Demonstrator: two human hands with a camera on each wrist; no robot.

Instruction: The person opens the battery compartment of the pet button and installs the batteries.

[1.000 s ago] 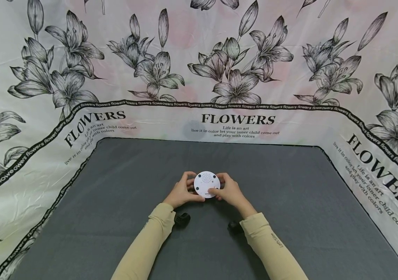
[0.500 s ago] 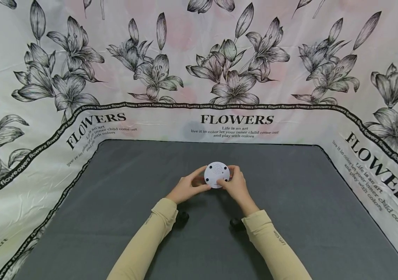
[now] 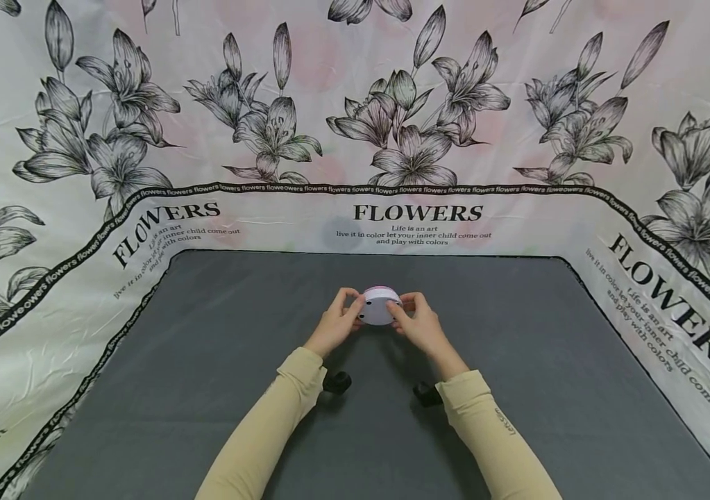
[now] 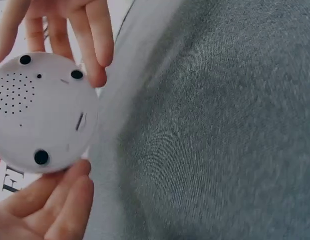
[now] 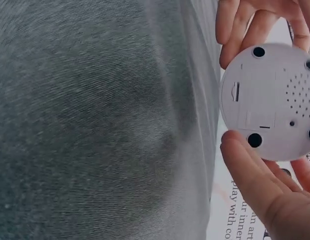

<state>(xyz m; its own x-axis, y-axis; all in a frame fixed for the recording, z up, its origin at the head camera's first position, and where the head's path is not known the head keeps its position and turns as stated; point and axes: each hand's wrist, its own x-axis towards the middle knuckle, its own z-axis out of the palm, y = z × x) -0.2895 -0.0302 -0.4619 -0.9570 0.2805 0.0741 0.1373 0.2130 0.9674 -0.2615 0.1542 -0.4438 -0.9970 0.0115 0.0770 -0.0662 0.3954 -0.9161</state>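
Observation:
A small round white device (image 3: 379, 307) with black rubber feet and a grid of speaker holes on its underside is held above the grey mat (image 3: 205, 361), tilted on edge. My left hand (image 3: 343, 317) grips its left rim and my right hand (image 3: 409, 317) grips its right rim, fingers curled round the edge. The left wrist view shows the device's underside (image 4: 42, 112) between the thumb and fingers (image 4: 89, 45). In the right wrist view the same underside (image 5: 272, 100) has a small slot and a battery-door outline, with the thumb (image 5: 245, 160) against its lower rim.
A white cloth printed with black lilies and the word FLOWERS (image 3: 417, 212) walls the mat at the back and both sides. Black wrist-camera mounts (image 3: 336, 381) sit under both beige sleeves.
Both hands have carried the device away from me and upward. It has tipped from underside facing me to nearly edge-on.

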